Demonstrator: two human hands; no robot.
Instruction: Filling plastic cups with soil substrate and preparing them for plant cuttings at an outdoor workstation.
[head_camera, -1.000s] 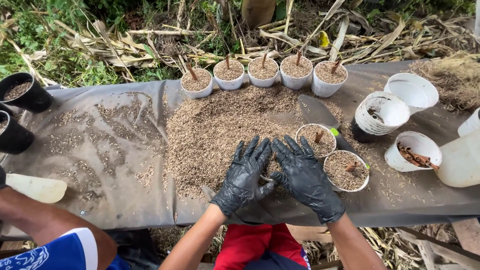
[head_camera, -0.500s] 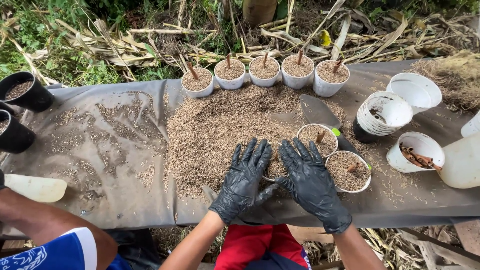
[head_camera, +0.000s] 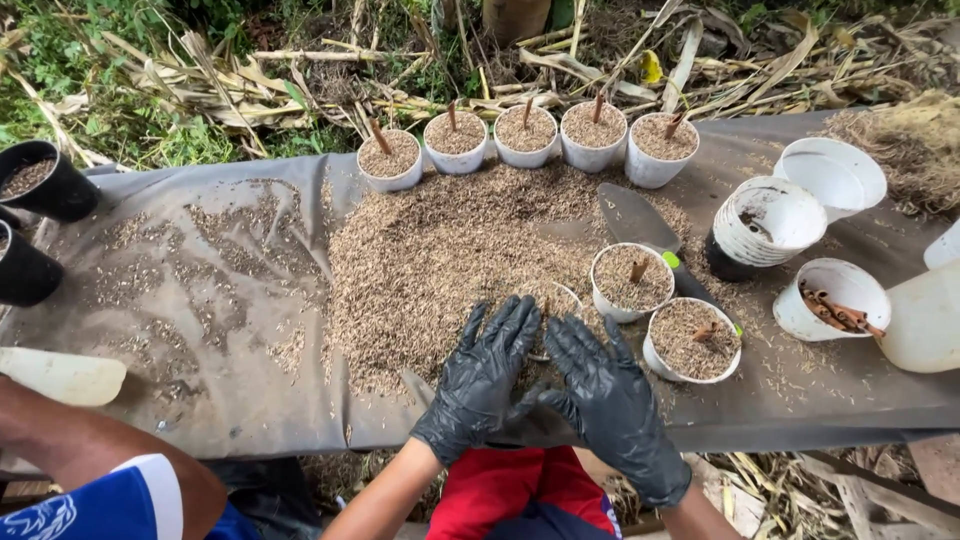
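Note:
Both of my hands wear black gloves and rest with fingers spread at the near edge of a heap of rice husk (head_camera: 440, 250) on a dark sheet (head_camera: 200, 400). My left hand (head_camera: 482, 385) and my right hand (head_camera: 612, 400) lie side by side, thumbs touching. They are pressed against the near side of a husk-filled white pot (head_camera: 560, 293), which they mostly hide. Neither hand is closed around anything. Two more filled white pots, each with a brown stick cutting, stand just right of my right hand: one pot (head_camera: 628, 282) and another pot (head_camera: 692, 340).
Several filled white pots (head_camera: 525, 135) line the far edge. A trowel (head_camera: 640, 222) lies on the husk. Stacked empty white pots (head_camera: 765, 222), a pot of brown cuttings (head_camera: 832, 298) and a white jug (head_camera: 925, 320) are at right. Black pots (head_camera: 45, 180) stand at left. Another person's arm (head_camera: 90, 450) is lower left.
Both gloved hands have slid a little back toward me over the husk, and the white pot's rim now shows beyond their fingertips. Nothing else has moved.

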